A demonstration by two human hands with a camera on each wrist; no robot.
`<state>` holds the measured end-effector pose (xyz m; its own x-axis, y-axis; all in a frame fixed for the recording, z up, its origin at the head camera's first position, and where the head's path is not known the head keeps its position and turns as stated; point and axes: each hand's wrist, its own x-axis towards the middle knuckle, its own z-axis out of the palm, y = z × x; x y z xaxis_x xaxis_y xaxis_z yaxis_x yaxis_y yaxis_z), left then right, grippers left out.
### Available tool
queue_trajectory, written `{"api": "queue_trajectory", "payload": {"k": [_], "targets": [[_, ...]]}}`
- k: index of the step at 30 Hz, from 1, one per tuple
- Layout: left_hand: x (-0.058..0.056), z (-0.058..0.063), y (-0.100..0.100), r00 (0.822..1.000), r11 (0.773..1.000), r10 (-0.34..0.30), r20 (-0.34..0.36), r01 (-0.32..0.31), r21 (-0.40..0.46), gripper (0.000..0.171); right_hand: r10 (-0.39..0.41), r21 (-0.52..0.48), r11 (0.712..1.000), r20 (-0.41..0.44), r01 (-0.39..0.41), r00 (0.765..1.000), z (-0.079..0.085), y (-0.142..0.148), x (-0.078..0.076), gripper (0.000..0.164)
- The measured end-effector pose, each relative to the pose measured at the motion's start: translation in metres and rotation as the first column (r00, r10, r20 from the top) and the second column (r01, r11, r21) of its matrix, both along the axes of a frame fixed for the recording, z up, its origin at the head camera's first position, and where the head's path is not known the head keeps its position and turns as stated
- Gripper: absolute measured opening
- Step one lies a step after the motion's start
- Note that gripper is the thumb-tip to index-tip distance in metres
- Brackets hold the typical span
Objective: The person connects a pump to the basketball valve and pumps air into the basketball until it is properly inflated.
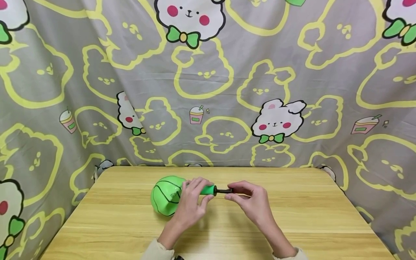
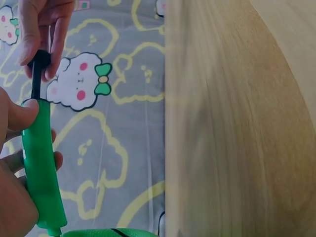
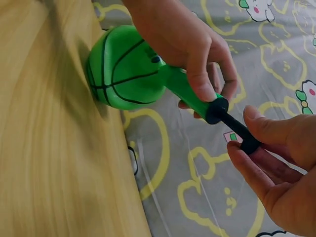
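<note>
A green ball (image 1: 162,195) with black basketball lines rests on the table, its side dented in. My left hand (image 1: 191,202) grips the green barrel of a small hand pump (image 2: 42,168), whose nozzle end meets the ball in the right wrist view. The black plunger rod (image 1: 223,191) stands partly out of the barrel. At the rod's end, my right hand (image 1: 255,202) pinches the black handle (image 3: 250,145) between thumb and fingers. The ball (image 3: 121,69) sits left of both hands.
A light wood-grain table (image 1: 117,224) lies under the hands and ball. Behind it and at both sides hangs a grey curtain (image 1: 221,86) printed with cartoon bears and drink cups. Pale sleeves (image 1: 158,251) show at the wrists.
</note>
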<state>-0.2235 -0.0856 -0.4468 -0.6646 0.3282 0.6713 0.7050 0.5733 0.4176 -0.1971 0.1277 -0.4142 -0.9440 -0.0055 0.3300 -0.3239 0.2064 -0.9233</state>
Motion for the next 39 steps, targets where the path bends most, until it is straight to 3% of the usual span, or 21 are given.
{"api": "queue_trajectory", "payload": {"k": [5,15,22,32,39], "targets": [[0.001,-0.001,0.001,1.0,1.0,-0.005,-0.012,0.005,-0.001,0.029,0.002,-0.025,1.0,-0.005,-0.002,1.0,-0.004,-0.009,-0.001,0.026],[0.002,-0.005,0.002,0.999,1.0,0.005,-0.032,-0.005,-0.017,0.028,0.029,0.021,0.999,-0.034,-0.029,0.999,-0.006,-0.017,-0.002,0.024],[0.0,-0.004,-0.001,0.999,0.999,-0.011,-0.052,0.008,-0.046,0.026,0.126,0.071,0.99,-0.014,-0.125,0.992,0.003,-0.003,-0.002,0.023],[-0.004,-0.003,-0.003,0.998,0.994,-0.006,-0.056,0.0,-0.109,0.032,0.19,0.153,0.969,0.05,-0.195,0.981,0.012,0.025,-0.001,0.022],[-0.005,-0.003,-0.009,0.998,0.995,0.022,-0.055,-0.027,-0.098,0.03,0.207,0.163,0.963,0.067,-0.216,0.976,0.018,0.04,-0.001,0.023]]}}
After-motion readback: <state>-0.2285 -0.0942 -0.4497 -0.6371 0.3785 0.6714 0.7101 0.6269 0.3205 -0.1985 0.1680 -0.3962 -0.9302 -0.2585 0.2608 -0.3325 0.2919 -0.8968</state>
